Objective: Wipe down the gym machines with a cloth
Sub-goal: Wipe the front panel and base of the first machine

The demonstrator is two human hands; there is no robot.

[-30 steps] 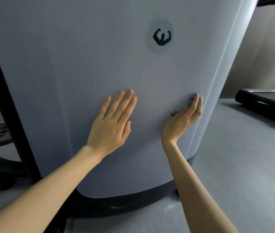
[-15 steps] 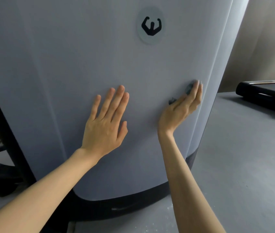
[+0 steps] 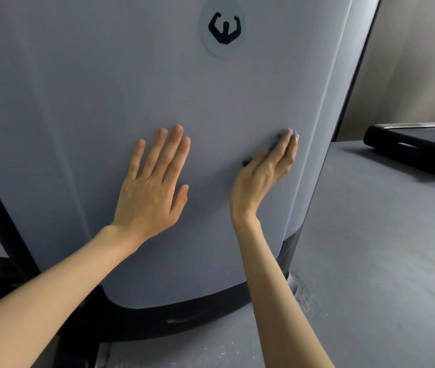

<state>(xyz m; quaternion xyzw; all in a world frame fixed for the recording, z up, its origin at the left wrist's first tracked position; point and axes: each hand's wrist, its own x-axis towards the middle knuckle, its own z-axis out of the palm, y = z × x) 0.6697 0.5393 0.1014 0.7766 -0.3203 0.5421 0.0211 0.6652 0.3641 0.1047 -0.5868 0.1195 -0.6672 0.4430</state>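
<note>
Pressing the cloth (image 3: pixel 274 141) to the panel (image 3: pixel 104 88) near its right edge under my right hand (image 3: pixel 261 179), fingers straight and together, left hand (image 3: pixel 152 192) flat with fingers slightly spread, I judge this machine mid-wipe, with the treadmill (image 3: pixel 410 150) yet to do.

Right hand (image 3: pixel 261 179) and cloth (image 3: pixel 274 142) slightly lower.

Grey floor (image 3: pixel 370 248), beige wall (image 3: pixel 410 62) (1 black treadmill deck (image 3: pixel 410 147) right).

Bare left forearm (image 3: pixel 51 288), bare right forearm (image 3: pixel 272 282)
</note>
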